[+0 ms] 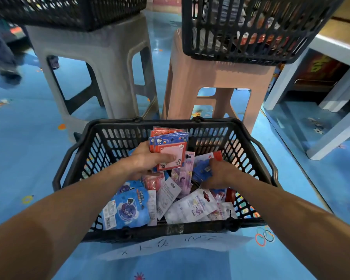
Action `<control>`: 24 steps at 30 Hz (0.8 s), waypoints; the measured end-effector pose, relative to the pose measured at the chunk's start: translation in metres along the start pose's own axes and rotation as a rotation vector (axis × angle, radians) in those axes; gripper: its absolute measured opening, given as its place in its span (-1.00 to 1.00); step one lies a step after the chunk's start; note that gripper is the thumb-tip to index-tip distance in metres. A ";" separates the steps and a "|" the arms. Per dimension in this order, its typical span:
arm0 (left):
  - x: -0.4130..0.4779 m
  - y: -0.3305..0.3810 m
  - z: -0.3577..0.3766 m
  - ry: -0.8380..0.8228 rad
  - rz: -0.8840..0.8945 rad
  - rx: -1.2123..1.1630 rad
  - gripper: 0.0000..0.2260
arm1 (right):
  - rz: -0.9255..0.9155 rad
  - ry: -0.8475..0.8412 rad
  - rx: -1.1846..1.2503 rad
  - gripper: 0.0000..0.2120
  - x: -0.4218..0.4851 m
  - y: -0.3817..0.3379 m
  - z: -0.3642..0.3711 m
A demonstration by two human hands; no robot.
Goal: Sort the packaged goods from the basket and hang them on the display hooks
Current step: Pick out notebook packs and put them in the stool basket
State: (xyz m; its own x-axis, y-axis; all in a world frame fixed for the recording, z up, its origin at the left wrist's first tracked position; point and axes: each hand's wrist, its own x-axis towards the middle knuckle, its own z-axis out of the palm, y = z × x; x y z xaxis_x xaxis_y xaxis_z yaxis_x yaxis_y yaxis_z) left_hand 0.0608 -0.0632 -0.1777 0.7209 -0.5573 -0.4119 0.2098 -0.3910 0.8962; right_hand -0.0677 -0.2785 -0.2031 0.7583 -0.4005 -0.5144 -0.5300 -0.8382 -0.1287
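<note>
A black plastic basket (101,138) stands on the blue floor in front of me, filled with several flat packaged goods. My left hand (144,161) holds a fanned stack of red and blue sticky-note packs (170,147) above the basket, thumb across the pink front pack. My right hand (220,174) reaches down into the pile, fingers curled on a blue pack (203,165). Blue round-pictured packs (125,209) and white packs (194,205) lie loose near the basket's front wall.
A grey stool (101,63) and a pink stool (216,77) stand just behind the basket, each bearing another black basket (251,27). A pale shelf frame (291,81) is at the right. A handwritten paper label (170,245) hangs from the basket front.
</note>
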 end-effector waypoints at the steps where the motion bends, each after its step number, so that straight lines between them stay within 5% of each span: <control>1: 0.000 0.000 0.000 -0.011 -0.005 -0.011 -0.66 | 0.000 0.012 -0.039 -0.20 0.000 -0.001 0.001; 6: 0.002 -0.003 -0.001 -0.014 0.000 -0.017 -0.66 | 0.034 0.261 -0.009 -0.64 -0.002 -0.002 0.000; 11: 0.002 -0.004 -0.008 0.013 0.042 -0.037 -0.64 | -0.031 0.460 0.530 -0.72 -0.016 -0.008 -0.026; 19: -0.007 -0.002 -0.028 0.104 0.060 -0.048 -0.63 | -0.243 0.197 1.278 -0.83 -0.044 -0.021 -0.050; 24: -0.017 0.000 -0.038 0.055 -0.005 -0.076 -0.68 | -0.258 0.049 1.128 -0.75 -0.054 -0.024 -0.055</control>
State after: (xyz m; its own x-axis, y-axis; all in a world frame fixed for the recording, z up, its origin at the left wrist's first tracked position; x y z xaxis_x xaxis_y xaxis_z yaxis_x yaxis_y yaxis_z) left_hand 0.0743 -0.0258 -0.1645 0.7547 -0.5135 -0.4084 0.2616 -0.3353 0.9051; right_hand -0.0752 -0.2566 -0.1256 0.8941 -0.3006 -0.3320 -0.3758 -0.1003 -0.9213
